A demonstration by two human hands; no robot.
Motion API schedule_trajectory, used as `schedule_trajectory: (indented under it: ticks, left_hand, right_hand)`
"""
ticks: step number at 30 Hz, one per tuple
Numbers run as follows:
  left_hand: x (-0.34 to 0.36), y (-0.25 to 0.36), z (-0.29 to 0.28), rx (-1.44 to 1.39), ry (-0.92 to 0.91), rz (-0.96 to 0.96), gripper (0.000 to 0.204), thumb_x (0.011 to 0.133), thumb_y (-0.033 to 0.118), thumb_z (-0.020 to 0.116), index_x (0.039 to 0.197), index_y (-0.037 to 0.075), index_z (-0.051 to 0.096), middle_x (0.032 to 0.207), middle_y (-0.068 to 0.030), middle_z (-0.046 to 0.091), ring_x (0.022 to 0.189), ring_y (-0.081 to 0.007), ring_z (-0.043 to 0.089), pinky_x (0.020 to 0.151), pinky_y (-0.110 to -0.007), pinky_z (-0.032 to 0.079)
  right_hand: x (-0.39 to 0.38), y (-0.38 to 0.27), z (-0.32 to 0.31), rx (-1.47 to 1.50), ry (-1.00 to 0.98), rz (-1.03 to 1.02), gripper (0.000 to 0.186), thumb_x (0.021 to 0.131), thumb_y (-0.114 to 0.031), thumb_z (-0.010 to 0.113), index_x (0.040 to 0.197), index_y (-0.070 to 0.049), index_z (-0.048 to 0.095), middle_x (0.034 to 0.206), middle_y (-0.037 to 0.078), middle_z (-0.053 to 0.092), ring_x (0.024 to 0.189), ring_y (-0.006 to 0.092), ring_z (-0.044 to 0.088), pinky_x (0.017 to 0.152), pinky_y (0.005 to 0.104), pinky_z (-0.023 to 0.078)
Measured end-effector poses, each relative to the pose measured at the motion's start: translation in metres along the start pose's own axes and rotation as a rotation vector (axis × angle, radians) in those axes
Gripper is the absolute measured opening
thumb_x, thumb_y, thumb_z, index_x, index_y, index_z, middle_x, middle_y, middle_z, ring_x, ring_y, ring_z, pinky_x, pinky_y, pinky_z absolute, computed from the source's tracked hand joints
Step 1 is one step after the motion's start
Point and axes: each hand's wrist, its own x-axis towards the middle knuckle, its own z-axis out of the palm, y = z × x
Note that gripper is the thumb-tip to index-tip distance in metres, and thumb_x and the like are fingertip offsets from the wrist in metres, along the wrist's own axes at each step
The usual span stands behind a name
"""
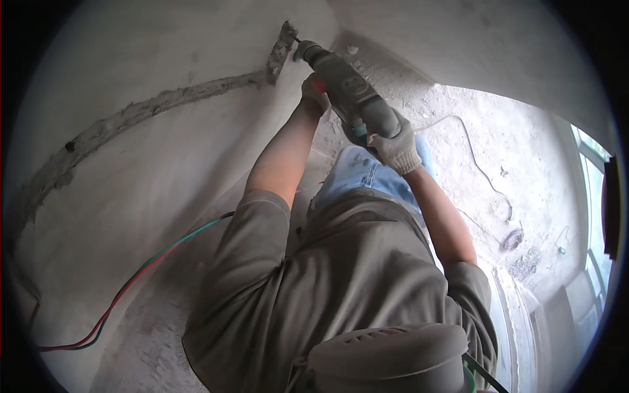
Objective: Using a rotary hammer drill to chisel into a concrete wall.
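Head view: both hands (393, 147) on drill (350, 92)

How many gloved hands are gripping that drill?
2: the left grey work glove holds the dark rotary hammer drill near its front; the right grey work glove grips its rear handle.

Our work clothes, dusted grey

We wear a grey-brown short-sleeved cotton shirt (341, 275), faded light-blue denim jeans (367, 173), and pale grey knitted work gloves on our left hand (316, 93) and right hand (397, 148).
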Motion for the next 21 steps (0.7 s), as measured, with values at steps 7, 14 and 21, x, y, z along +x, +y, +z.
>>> schedule_trajectory:
  ticks: [7, 14, 21]
  left_hand:
    - [0.083, -0.100, 0.127, 0.365, 0.424, 0.285, 0.027, 0.096, 0.027, 0.049, 0.114, 0.011, 0.060, 0.116, -0.0100, 0.062, 0.111, -0.0227, 0.058, 0.095, -0.037, 0.049]
    - [0.084, -0.071, 0.083, 0.748, 0.555, 0.703, 0.012, 0.083, 0.030, 0.063, 0.084, 0.018, 0.064, 0.087, -0.0054, 0.065, 0.084, -0.0226, 0.064, 0.074, -0.038, 0.051]
    - [0.053, -0.007, 0.053, 0.580, 0.567, 0.283, 0.013, 0.084, 0.027, 0.061, 0.077, 0.016, 0.066, 0.078, -0.0019, 0.067, 0.070, -0.0243, 0.066, 0.067, -0.043, 0.051]
  right_hand:
    - [0.007, -0.028, -0.007, -0.549, -0.197, -0.299, 0.055, 0.064, -0.019, 0.076, 0.114, -0.002, 0.060, 0.095, 0.025, 0.067, 0.095, 0.0417, 0.065, 0.079, 0.0427, 0.053]
    - [0.036, -0.005, -0.043, -0.609, -0.301, -0.277, 0.064, 0.065, -0.017, 0.077, 0.123, -0.001, 0.055, 0.102, 0.023, 0.067, 0.096, 0.0363, 0.067, 0.081, 0.0410, 0.053]
    - [0.060, -0.002, -0.047, -0.793, -0.447, -0.294, 0.066, 0.064, -0.017, 0.079, 0.123, 0.000, 0.055, 0.103, 0.022, 0.067, 0.094, 0.0376, 0.066, 0.081, 0.0414, 0.052]
